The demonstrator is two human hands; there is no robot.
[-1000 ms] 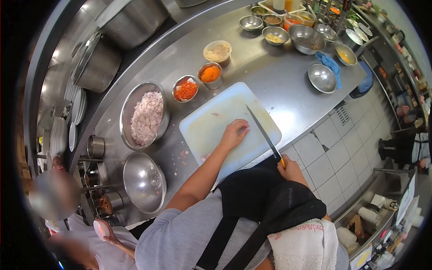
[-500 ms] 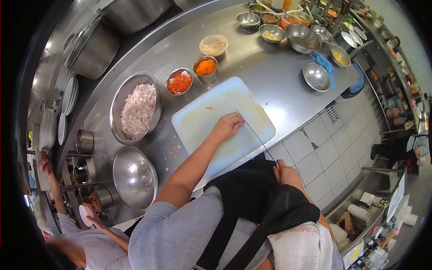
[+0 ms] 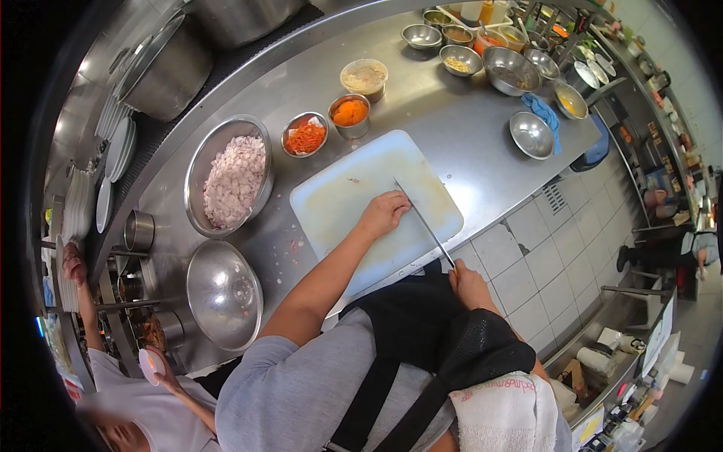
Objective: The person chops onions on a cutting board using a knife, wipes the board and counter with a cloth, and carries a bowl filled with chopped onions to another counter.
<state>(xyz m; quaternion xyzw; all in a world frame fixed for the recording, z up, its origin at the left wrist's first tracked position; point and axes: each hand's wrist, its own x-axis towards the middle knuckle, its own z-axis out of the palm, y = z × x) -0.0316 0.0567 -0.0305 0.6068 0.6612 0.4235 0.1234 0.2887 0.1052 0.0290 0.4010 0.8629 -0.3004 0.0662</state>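
My right hand (image 3: 470, 286) grips the handle of a long knife (image 3: 431, 232), whose blade reaches up and left over the white cutting board (image 3: 339, 196). Beside the blade, my left hand (image 3: 385, 214) rests on the board with its fingers curled together; whatever they pinch is too small to make out. A tiny reddish scrap (image 3: 352, 180) lies on the board. Left of the board stand a large bowl of chopped pale pink pieces (image 3: 235, 181) and an empty metal bowl (image 3: 224, 295). Behind it are a cup of orange shreds (image 3: 306, 138) and a cup of orange food (image 3: 350, 113).
A lidded tub (image 3: 364, 77) stands behind the cups. Small bowls, a metal bowl (image 3: 532, 135) and a blue cloth (image 3: 541, 111) are at the back right. At lower left, another person (image 3: 143, 407) holds a pink-and-white item, one arm raised toward stacked plates (image 3: 77, 203).
The knife has swung left from clear of my left hand to beside its fingertips, and my right hand has shifted slightly left. The other person's arm has risen toward the plates.
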